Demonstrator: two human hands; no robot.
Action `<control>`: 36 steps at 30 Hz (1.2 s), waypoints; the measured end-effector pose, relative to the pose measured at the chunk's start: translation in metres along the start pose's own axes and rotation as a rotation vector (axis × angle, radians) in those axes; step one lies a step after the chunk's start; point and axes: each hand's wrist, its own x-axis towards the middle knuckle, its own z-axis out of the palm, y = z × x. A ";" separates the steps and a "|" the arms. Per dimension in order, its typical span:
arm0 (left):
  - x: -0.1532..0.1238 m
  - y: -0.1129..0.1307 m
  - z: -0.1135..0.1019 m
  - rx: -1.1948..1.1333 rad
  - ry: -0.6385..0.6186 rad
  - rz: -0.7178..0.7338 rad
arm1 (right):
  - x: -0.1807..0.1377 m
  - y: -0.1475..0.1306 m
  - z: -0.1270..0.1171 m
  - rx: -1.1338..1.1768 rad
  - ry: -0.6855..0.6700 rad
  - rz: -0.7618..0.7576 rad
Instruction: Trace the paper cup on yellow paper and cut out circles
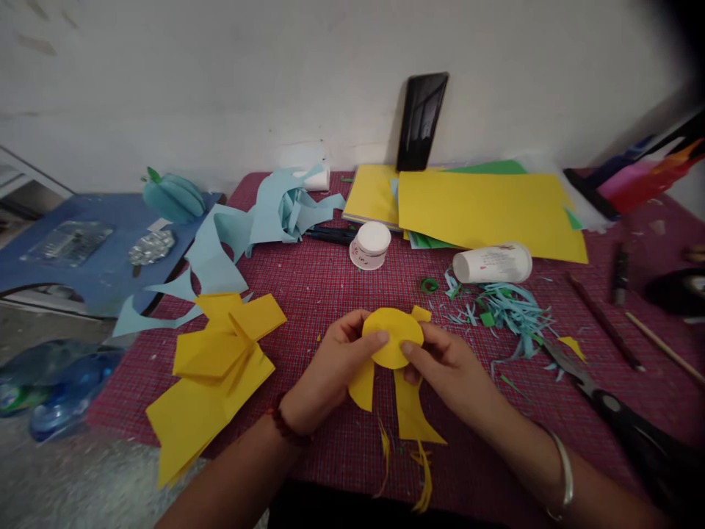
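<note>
A round yellow paper disc [393,327] is pinched between my two hands above the checked cloth. My left hand [337,360] grips its left edge, thumb on top. From the right, my right hand [449,360] presses its thumb on the lower right edge, fingers underneath. Below the disc lie yellow paper offcuts [414,413] and thin yellow shreds [425,477]; I cannot tell whether any are joined to it. Folded yellow paper pieces [220,360] lie left of my left hand. Large black-handled scissors [606,400] rest to the right of my right hand.
A white lidded tub [370,246] and a tipped paper cup [493,263] sit ahead, near blue paper shreds [515,308]. Yellow sheets [490,209] lie behind. A phone [423,121] leans on the wall. Blue paper scraps [220,246] and a blue paper pumpkin [173,197] are left.
</note>
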 end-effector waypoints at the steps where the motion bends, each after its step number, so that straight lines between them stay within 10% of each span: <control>1: 0.000 -0.001 0.000 0.013 -0.002 -0.003 | 0.000 -0.001 0.000 0.002 -0.008 -0.001; 15: -0.006 0.009 0.000 0.279 -0.064 -0.078 | -0.002 0.001 -0.003 0.243 -0.190 0.129; 23: -0.004 0.007 -0.003 0.312 -0.137 -0.026 | 0.001 -0.010 -0.001 0.130 0.107 -0.065; 36: -0.005 0.012 -0.004 0.335 -0.061 -0.142 | 0.004 -0.004 -0.002 0.450 0.029 0.092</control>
